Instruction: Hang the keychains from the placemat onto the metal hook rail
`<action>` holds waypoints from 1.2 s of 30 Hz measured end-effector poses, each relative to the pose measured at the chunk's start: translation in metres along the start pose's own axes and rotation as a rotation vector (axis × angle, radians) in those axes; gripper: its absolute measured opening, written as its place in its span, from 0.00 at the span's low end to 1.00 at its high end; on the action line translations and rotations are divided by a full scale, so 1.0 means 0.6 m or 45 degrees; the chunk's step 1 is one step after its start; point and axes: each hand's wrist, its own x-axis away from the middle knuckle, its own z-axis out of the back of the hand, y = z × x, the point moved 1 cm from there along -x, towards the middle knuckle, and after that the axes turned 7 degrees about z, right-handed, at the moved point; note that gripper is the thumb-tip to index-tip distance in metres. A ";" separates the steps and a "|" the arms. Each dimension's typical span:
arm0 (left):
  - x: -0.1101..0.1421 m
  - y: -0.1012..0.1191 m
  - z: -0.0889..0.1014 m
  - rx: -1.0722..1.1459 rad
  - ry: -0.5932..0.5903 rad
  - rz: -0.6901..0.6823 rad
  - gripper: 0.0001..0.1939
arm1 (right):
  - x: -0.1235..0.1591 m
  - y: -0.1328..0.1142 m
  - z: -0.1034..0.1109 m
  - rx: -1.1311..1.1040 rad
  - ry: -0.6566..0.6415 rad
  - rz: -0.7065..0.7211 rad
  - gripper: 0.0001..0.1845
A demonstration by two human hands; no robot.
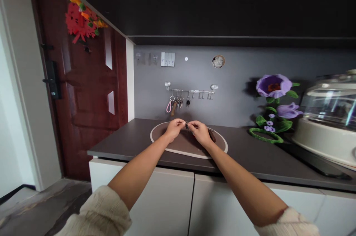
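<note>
My left hand [175, 129] and my right hand [199, 131] meet above an oval brown mat [180, 146] with a pale rim. Between the pinched fingertips of both hands is a small dark metal piece [186, 126], perhaps a key or key ring; it is too small to make out fully. A dark brown, handle-like item [212, 135] lies on the mat just beyond my right hand, which partly covers it. A bit of red shows beneath the right fingers.
On the back wall, a hook rail [191, 91] carries several keys [180, 102] and a pink loop [168, 106]. Purple flowers [274, 87] and a clear-domed appliance [328, 117] stand at the right. A shelf [211, 13] overhangs the counter [250, 154]. A red-brown door [83, 110] is at left.
</note>
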 end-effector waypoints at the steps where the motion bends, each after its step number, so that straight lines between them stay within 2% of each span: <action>1: 0.000 0.000 0.000 -0.018 -0.003 -0.006 0.11 | 0.000 0.000 0.001 0.006 0.006 -0.003 0.14; 10: 0.002 -0.006 -0.002 -0.162 0.021 -0.042 0.12 | 0.001 0.002 0.006 0.055 0.034 0.023 0.13; 17: -0.006 -0.027 -0.002 -0.380 0.083 -0.057 0.11 | -0.017 0.019 0.016 0.093 0.107 0.001 0.13; 21: -0.009 -0.033 -0.004 -0.483 0.092 -0.019 0.10 | -0.055 0.033 0.025 0.026 0.175 -0.037 0.12; 27: -0.009 -0.034 -0.009 -0.560 0.080 0.011 0.09 | -0.131 0.036 0.033 -0.231 0.252 -0.249 0.06; 36: -0.013 -0.037 -0.009 -0.521 0.050 0.053 0.09 | -0.222 0.025 0.039 -0.263 0.420 -0.418 0.06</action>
